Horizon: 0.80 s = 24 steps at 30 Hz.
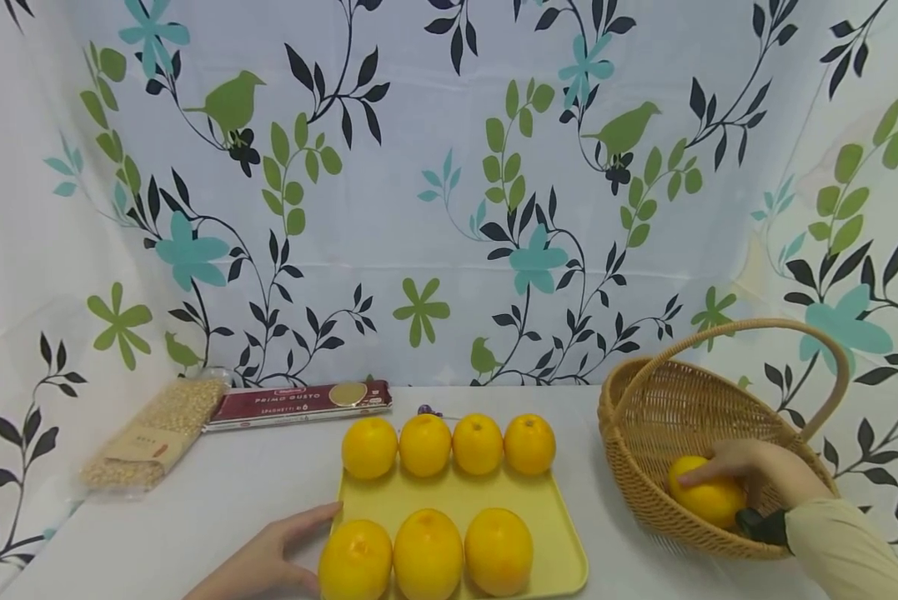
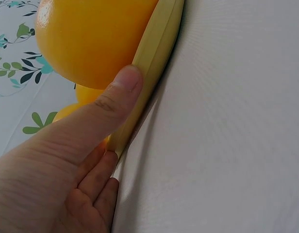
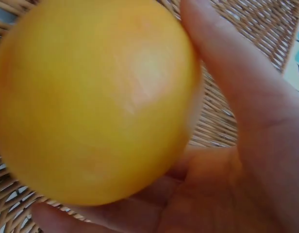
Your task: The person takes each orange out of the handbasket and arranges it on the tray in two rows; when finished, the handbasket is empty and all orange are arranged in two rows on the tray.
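Observation:
Inside a wicker basket [image 1: 669, 400] on the right, my right hand [image 1: 756, 467] grips a grapefruit [image 1: 707, 493]. The right wrist view shows this yellow grapefruit [image 3: 96, 102] large, with thumb and fingers spread around it. On the left, my left hand [image 1: 272, 554] touches the left edge of a yellow tray [image 1: 449, 493]. Its thumb [image 2: 127, 80] lies against the tray rim [image 2: 157, 43], beside a fruit. Three grapefruits [image 1: 428, 554] form the tray's front row. Several smaller oranges [image 1: 426, 446] line its back edge.
A red spaghetti pack [image 1: 298, 404] and a clear bag of pale beans or grains [image 1: 156, 433] lie at the back left. Behind the white table [image 1: 268, 475] hangs a cloth [image 1: 433, 225] patterned with leaves and birds. The basket's tall handle [image 1: 764, 323] arches above it.

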{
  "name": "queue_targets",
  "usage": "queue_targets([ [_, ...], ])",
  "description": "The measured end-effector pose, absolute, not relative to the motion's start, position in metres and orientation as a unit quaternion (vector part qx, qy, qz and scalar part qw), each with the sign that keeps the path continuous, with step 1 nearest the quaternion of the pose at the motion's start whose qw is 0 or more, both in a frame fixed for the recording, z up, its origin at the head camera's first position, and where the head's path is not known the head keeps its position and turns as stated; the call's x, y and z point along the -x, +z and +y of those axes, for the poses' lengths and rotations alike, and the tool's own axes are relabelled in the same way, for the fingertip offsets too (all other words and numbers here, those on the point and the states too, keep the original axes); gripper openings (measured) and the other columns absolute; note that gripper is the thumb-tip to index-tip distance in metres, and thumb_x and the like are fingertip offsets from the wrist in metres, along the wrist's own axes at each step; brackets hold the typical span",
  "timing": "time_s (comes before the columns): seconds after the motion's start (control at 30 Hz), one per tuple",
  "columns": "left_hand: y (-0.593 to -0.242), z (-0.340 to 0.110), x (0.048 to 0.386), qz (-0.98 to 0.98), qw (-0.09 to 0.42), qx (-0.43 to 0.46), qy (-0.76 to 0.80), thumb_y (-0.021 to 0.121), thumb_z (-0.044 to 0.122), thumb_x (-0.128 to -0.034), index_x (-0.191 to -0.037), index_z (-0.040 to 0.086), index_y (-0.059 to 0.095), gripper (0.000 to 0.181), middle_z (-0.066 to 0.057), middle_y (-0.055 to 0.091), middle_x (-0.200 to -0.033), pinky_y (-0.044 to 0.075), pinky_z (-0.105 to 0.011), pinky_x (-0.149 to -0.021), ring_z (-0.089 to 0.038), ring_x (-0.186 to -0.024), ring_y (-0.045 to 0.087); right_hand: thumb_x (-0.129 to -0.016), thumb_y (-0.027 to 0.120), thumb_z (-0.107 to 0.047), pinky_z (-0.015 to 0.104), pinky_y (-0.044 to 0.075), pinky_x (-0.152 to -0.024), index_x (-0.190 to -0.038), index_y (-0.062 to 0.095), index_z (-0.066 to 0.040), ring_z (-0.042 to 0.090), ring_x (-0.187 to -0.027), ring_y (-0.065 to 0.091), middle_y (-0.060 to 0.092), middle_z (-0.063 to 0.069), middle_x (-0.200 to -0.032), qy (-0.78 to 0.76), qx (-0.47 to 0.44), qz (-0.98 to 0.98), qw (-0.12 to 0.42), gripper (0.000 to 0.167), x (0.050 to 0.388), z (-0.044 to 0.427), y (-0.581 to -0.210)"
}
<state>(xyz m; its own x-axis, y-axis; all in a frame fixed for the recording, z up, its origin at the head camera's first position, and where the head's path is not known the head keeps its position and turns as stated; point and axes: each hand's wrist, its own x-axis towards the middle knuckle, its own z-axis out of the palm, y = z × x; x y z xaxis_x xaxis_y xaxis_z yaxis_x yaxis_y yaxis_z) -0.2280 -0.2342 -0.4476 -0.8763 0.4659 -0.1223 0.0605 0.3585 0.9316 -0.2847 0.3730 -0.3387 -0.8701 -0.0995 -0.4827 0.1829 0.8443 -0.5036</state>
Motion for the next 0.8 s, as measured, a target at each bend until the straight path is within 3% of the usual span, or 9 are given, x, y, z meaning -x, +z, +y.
queue_targets([
  [0.13, -0.4484, -0.2325, 0.2270, 0.796, 0.204, -0.137, 0.553, 0.074, 0.023, -0.0698, -0.138, 0.012, 0.034, 0.080, -0.017, 0.030, -0.140, 0.015, -0.067, -0.092, -0.045, -0.125, 0.018, -0.083, 0.062, -0.030, 0.046, 0.051, -0.069, -0.110, 0.041, 0.016, 0.027, -0.079, 0.054, 0.050, 0.014, -0.086, -0.305, -0.025, 0.913, 0.269, 0.057, 0.2822, 0.3727, -0.3378],
  [0.27, -0.4480, -0.2328, 0.2271, 0.796, 0.205, -0.136, 0.553, 0.074, 0.025, -0.0696, -0.138, 0.012, 0.034, 0.081, -0.017, 0.029, -0.140, 0.014, -0.068, -0.092, -0.046, -0.125, 0.017, -0.078, 0.067, -0.031, 0.042, 0.050, -0.070, -0.105, 0.044, 0.015, 0.026, -0.079, 0.051, 0.050, 0.013, -0.087, -0.255, 0.005, 0.938, 0.235, 0.058, 0.2825, 0.3716, -0.3343],
  [0.5, -0.4467, -0.2339, 0.2277, 0.794, 0.197, -0.161, 0.552, 0.072, 0.020, -0.0733, -0.138, 0.008, 0.033, 0.076, -0.017, 0.029, -0.140, 0.013, -0.067, -0.094, -0.045, -0.126, 0.017, -0.071, 0.074, -0.033, 0.038, 0.049, -0.066, -0.110, 0.042, 0.021, 0.025, -0.078, 0.051, 0.052, 0.012, -0.088, -0.210, 0.054, 0.958, 0.186, 0.074, 0.2858, 0.3738, -0.3336],
  [0.8, -0.4474, -0.2344, 0.2285, 0.796, 0.195, -0.163, 0.550, 0.072, 0.019, -0.0741, -0.138, 0.010, 0.034, 0.075, -0.016, 0.030, -0.140, 0.013, -0.067, -0.093, -0.044, -0.126, 0.017, -0.066, 0.076, -0.026, 0.036, 0.046, -0.061, -0.117, 0.043, 0.013, 0.023, -0.078, 0.050, 0.054, 0.009, -0.092, -0.230, 0.121, 0.958, 0.122, 0.073, 0.2912, 0.3808, -0.3400],
])
